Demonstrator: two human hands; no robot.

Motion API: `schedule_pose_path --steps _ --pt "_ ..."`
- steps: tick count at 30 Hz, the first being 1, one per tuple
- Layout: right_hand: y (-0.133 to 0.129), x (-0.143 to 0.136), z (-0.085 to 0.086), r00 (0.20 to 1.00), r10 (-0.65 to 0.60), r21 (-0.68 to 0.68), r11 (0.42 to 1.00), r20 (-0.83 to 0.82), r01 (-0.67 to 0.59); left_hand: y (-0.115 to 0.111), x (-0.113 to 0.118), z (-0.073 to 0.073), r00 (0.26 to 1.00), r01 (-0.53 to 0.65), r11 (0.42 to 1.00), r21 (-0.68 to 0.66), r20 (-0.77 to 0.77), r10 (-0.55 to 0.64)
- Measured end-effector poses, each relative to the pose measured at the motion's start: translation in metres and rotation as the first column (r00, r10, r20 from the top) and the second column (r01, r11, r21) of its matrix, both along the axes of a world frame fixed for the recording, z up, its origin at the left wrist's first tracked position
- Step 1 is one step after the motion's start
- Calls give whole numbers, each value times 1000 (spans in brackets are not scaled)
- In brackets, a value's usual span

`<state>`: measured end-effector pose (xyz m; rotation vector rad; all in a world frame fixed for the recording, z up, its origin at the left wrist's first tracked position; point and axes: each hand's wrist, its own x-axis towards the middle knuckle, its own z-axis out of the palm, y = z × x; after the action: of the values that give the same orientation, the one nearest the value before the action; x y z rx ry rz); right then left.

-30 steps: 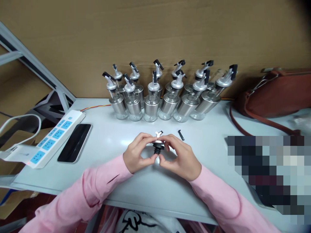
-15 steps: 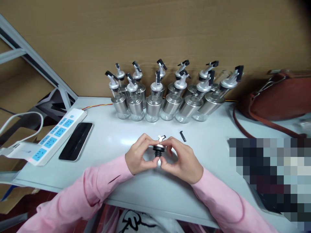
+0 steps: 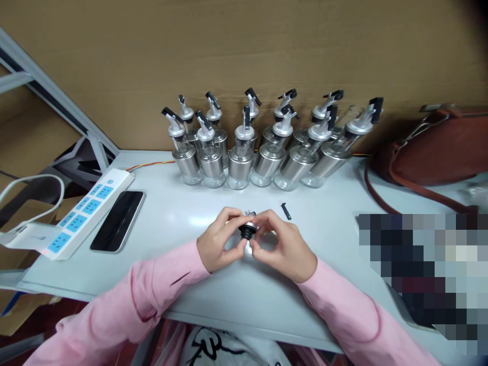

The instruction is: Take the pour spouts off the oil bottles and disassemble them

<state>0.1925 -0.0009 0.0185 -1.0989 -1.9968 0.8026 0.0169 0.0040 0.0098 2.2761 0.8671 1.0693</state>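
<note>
Between my hands is a bottle pourer spout (image 3: 247,231), with a ribbed black stopper facing me and a silver collar above it. My left hand (image 3: 221,241) pinches it from the left, thumb low at the stopper and fingers at the collar. From the other side my right hand (image 3: 284,246) grips it the same way. Fingers partly hide the spout's top. Just beyond my right hand lies a small black lever piece (image 3: 285,211) on the table. Behind it stand several glass bottles with steel sleeves (image 3: 240,165), each topped with a silver and black pourer.
On the left of the grey table (image 3: 168,203) are a phone (image 3: 118,221) and a white power strip (image 3: 89,213) with a plug and cable. A brown leather bag (image 3: 430,152) sits at the right, its strap on the tabletop. A cardboard panel (image 3: 229,46) rises behind the bottles.
The pourer spout has tilted between my fingers, its top leaning away and its stopper turning toward me. Both hands keep hold of it. The view has shifted slightly.
</note>
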Motion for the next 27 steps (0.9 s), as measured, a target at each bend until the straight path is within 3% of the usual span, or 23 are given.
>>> schedule_pose_path --steps 4,11,15,19,22,27 --pt "1 0 1 995 79 -115 990 -63 -86 1 -1 -1 999 -12 998 57 -46 14" --pt "2 0 5 999 25 -45 999 -42 -27 2 -4 3 992 43 975 219 -129 -15" --pt "1 -1 5 989 -30 -124 992 -144 12 2 -4 5 996 -35 987 158 -80 48" --pt "0 -1 6 974 -20 -167 986 -224 -18 3 -4 7 961 -144 987 72 -229 157" --pt "0 0 6 976 2 -172 984 -216 -41 4 -3 8 932 -132 990 42 -334 138" --pt "1 0 3 987 44 -192 979 -152 -73 4 -1 5 925 -124 992 13 -360 120"
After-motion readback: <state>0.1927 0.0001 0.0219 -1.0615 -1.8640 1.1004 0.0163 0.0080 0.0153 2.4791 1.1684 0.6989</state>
